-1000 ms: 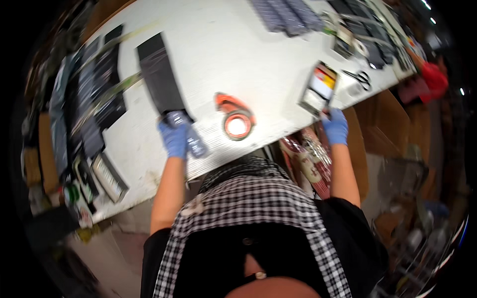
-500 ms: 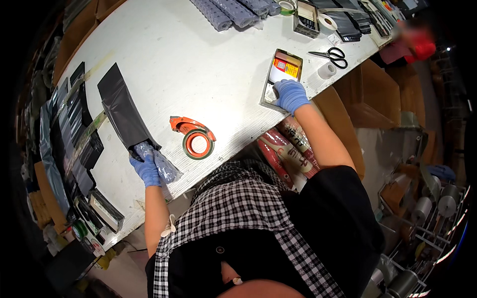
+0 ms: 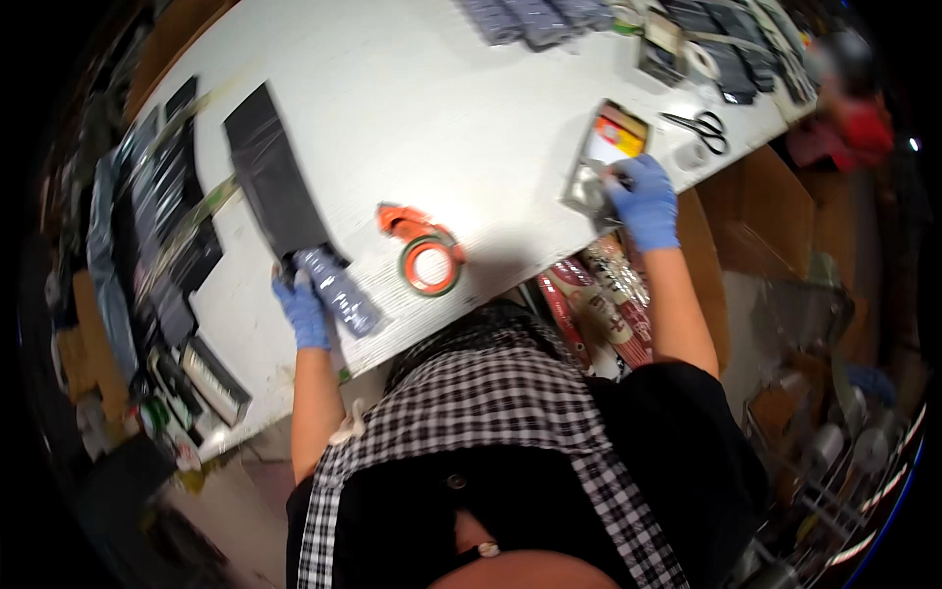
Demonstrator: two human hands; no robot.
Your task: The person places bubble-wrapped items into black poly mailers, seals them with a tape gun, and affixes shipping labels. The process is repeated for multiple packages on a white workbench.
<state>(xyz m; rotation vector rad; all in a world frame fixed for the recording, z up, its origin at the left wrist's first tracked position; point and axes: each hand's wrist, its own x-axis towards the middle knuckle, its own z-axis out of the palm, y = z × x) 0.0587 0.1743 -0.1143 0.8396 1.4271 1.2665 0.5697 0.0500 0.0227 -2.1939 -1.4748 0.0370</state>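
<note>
My left hand (image 3: 302, 310), in a blue glove, grips the open mouth of a long black plastic mailing bag (image 3: 277, 177) lying on the white table. A roll wrapped in bubble wrap (image 3: 339, 293) sticks out of that mouth, its upper end inside the bag. My right hand (image 3: 648, 201), also gloved in blue, is at the near end of a small open box (image 3: 581, 147) with white, yellow and red labels or cards. Its fingers are bent together at the box's side; blur hides what they may hold. An orange tape dispenser (image 3: 430, 263) lies between my hands.
Black scissors (image 3: 708, 133) and a small white roll (image 3: 691, 155) lie right of the box. Bubble-wrapped rolls (image 3: 535, 20) stand at the far edge. Black packages (image 3: 177, 226) are stacked at left. Cardboard boxes (image 3: 756, 201) stand beyond the table's right edge.
The whole view has shifted, so the table's things appear further right. My right hand has drawn back slightly rightward from over the box. My left hand keeps its grip on the bag.
</note>
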